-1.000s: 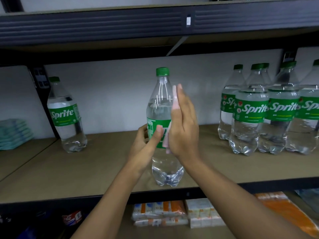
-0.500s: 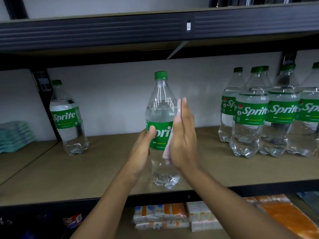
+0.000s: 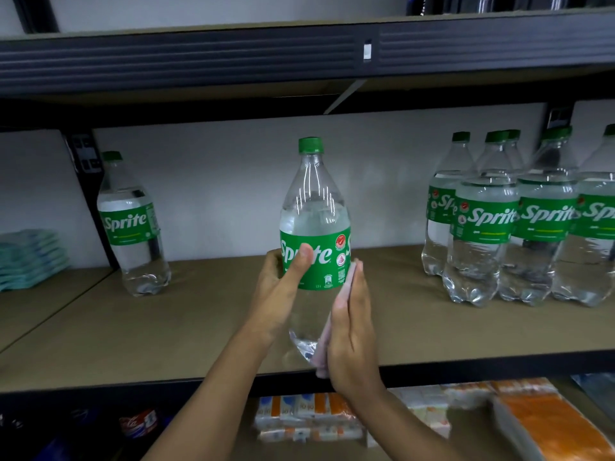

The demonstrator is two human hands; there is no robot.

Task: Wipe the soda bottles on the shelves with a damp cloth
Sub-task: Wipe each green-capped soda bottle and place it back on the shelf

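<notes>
Item: one Sprite bottle (image 3: 314, 207), upright, at the middle of the shelf (image 3: 186, 331) near its front edge.
Left hand (image 3: 283, 294) grips the bottle at the label, thumb across it. Right hand (image 3: 352, 331) is flat with fingers straight, pressing a pale pink cloth (image 3: 322, 352) to the bottle's lower right side. Lone bottle (image 3: 133, 224) toward the left end; bottle cluster (image 3: 506, 221) toward the right end. Whether the held bottle's base touches the shelf cannot be told.

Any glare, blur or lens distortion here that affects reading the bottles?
Head view: white glare streaks cross the held bottle above its label, which stays legible. Head view: the left bottle and the right bottles lean outward from wide-angle distortion, and the rightmost look soft. Head view: the lower-shelf packs are dim and blurred.
</notes>
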